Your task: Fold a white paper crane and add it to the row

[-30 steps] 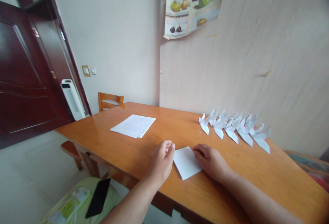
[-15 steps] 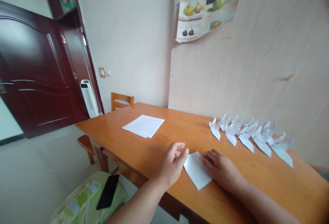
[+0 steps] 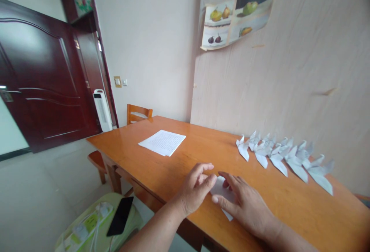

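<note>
A small white folded sheet (image 3: 224, 190) lies near the front edge of the orange wooden table (image 3: 179, 167). My right hand (image 3: 245, 203) lies flat on top of it with fingers spread, covering most of it. My left hand (image 3: 198, 188) rests at the sheet's left edge, fingers loosely curled, thumb touching the paper's corner. Further back on the right, a row of several white folded paper cranes (image 3: 285, 157) stands on the table.
A stack of printed white sheets (image 3: 162, 142) lies at the table's far left. A wooden chair (image 3: 138, 114) stands behind the table, a stool (image 3: 96, 161) at its left end. Below left, a black phone (image 3: 120, 216) rests on a green seat. A dark door (image 3: 49, 74) stands open.
My right hand slid left over the folded sheet and now covers most of it. My left hand closed in to its left edge. The view shifted slightly left.
</note>
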Motion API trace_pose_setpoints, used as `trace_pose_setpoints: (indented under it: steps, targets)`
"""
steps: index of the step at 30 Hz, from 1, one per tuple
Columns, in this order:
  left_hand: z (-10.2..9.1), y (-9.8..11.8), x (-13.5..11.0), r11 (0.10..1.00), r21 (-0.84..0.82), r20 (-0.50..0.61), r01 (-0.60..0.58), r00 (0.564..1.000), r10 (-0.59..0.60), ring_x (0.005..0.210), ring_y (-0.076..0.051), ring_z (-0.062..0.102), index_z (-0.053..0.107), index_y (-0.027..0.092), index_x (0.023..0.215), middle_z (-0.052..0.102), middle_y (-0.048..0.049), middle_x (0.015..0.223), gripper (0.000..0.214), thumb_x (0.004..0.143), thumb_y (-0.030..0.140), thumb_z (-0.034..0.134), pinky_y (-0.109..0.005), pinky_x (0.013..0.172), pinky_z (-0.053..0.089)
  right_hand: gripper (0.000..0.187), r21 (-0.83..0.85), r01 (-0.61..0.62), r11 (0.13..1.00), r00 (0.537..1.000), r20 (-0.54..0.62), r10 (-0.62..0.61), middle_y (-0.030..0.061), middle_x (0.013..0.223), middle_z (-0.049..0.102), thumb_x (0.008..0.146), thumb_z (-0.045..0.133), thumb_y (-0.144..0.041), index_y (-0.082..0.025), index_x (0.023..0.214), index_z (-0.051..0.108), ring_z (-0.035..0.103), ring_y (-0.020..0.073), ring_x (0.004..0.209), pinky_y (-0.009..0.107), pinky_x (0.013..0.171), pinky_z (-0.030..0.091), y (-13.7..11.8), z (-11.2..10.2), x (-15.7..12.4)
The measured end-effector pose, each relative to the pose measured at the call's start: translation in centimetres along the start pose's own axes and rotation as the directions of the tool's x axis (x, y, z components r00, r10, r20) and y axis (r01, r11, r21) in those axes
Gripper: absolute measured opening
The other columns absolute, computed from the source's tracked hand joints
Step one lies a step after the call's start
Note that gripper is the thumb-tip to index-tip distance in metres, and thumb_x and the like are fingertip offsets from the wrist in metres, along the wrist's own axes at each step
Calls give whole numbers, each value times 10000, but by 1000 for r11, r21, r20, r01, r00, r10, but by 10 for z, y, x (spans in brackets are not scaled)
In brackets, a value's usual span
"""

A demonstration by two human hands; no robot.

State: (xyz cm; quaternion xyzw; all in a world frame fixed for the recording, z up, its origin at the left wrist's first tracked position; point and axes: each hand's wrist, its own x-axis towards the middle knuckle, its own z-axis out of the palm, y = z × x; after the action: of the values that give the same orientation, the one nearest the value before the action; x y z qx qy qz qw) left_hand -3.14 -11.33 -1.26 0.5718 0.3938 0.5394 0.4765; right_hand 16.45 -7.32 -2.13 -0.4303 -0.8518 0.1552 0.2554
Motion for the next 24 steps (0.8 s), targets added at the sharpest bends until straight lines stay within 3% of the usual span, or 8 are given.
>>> trace_pose_setpoints:
  steps: [3, 9, 12, 15, 20, 24]
  targets:
    - [-1, 4, -2, 999, -29, 57, 30, 998, -28, 1029, -278, 663, 487, 153, 1321, 712, -127, 1039, 595, 877, 531, 603, -366, 865, 482, 669, 7, 14, 1000, 1000, 0, -14, 95, 1019, 685, 810, 617, -627, -260, 1359, 511, 622, 280, 936, 376, 802, 458, 1, 3, 0]
    - [-1, 4, -3, 997, -59, 154, 41, 988, -31, 1046, -296, 659, 467, 146, 1340, 714, -133, 1021, 647, 859, 551, 622, -379, 878, 486, 612, 54, 59, 997, 998, -30, -57, 92, 1021, 694, 847, 623, -534, -238, 1367, 494, 639, 262, 933, 366, 804, 476, 2, 7, 2]
    - [-1, 0, -2, 998, -63, 180, 23, 984, -11, 1109, -298, 635, 457, 163, 1349, 644, -155, 1214, 635, 863, 533, 630, -389, 935, 474, 490, 102, 62, 993, 997, -44, -58, 79, 983, 705, 870, 616, -425, -235, 1314, 533, 645, 245, 911, 350, 795, 480, 4, 12, 5]
    - [-1, -4, -1, 999, -42, 181, -4, 983, 11, 1152, -301, 615, 455, 183, 1352, 469, -165, 1439, 611, 869, 511, 636, -410, 983, 459, 424, 176, 64, 982, 998, -38, -58, 62, 935, 707, 876, 595, -366, -232, 1276, 549, 650, 231, 854, 334, 757, 482, 8, 16, 6]
    - [-2, -7, 0, 999, 21, 195, -34, 980, 29, 1146, -287, 618, 410, 178, 1381, 457, -171, 1447, 601, 906, 494, 598, -447, 1000, 460, 404, 308, 32, 951, 999, -26, -25, 28, 857, 678, 877, 533, -295, -207, 1271, 534, 623, 186, 742, 303, 683, 467, 7, 19, 7]
    - [0, -12, 4, 986, 149, 104, -72, 993, 57, 1193, -263, 580, 447, 195, 1352, 455, -149, 1454, 510, 948, 497, 524, -440, 1039, 435, 429, 409, -73, 910, 995, -32, 94, -4, 773, 609, 848, 500, -280, -171, 1262, 530, 548, 150, 627, 276, 590, 426, 8, 17, 10]
